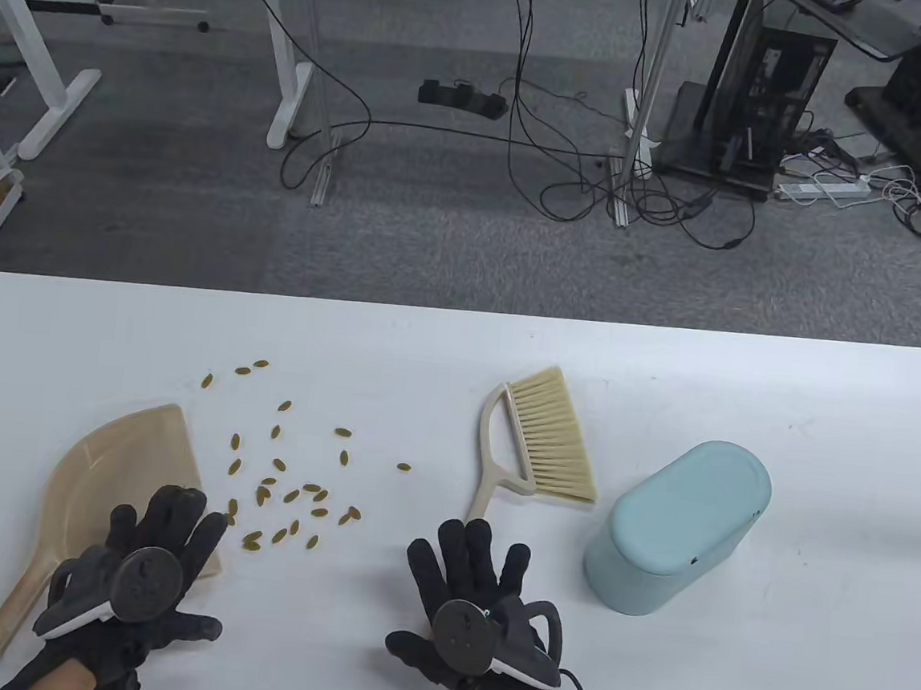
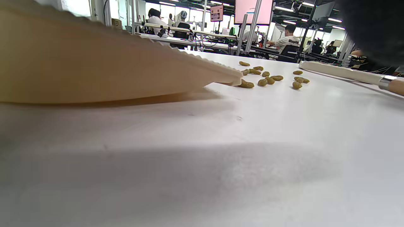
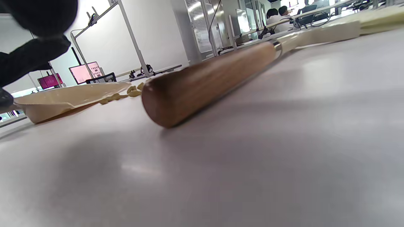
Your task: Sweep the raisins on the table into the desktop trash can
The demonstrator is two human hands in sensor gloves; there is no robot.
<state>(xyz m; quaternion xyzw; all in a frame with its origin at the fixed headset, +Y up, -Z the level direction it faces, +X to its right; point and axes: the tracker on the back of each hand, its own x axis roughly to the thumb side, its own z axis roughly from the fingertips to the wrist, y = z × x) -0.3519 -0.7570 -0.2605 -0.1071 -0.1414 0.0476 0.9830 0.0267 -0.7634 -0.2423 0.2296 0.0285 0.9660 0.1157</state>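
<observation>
Raisins (image 1: 288, 479) scattered on surface (image 1: 747, 386), my left hand (image 1: 138, 574) flat over dustpan (image 1: 108, 463), fingers spread, my right hand (image 1: 478, 604) released above brush (image 1: 537, 440) handle, trash can (image 1: 674, 525) beside.

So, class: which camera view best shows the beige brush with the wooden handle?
The table view: the beige brush with the wooden handle shows bristles and frame whole. The right wrist view shows mainly its handle end close up; the left wrist view only a sliver.
</observation>
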